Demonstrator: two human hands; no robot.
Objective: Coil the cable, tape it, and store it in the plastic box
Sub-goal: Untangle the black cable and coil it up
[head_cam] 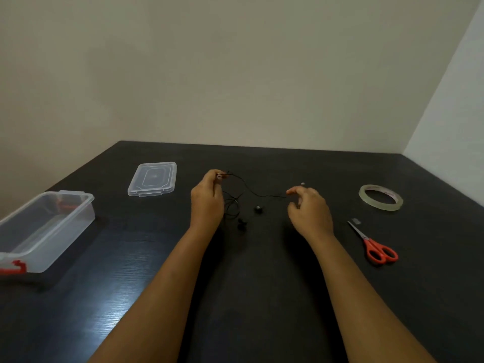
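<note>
A thin black cable (251,192) with two earbuds (258,208) lies on the dark table (262,284). My left hand (207,203) pinches several loops of it at the fingertips, and the loops hang down beside the palm. My right hand (309,209) pinches the cable further along, so a strand sags between both hands. A clear plastic box (45,229) with red clips stands at the far left with no lid on. Its lid (152,179) lies flat behind it. A roll of clear tape (381,197) lies to the right.
Red-handled scissors (373,244) lie right of my right forearm, blades pointing away. A small grey scrap (356,220) sits by the blade tips. Pale walls close the table at the back and right.
</note>
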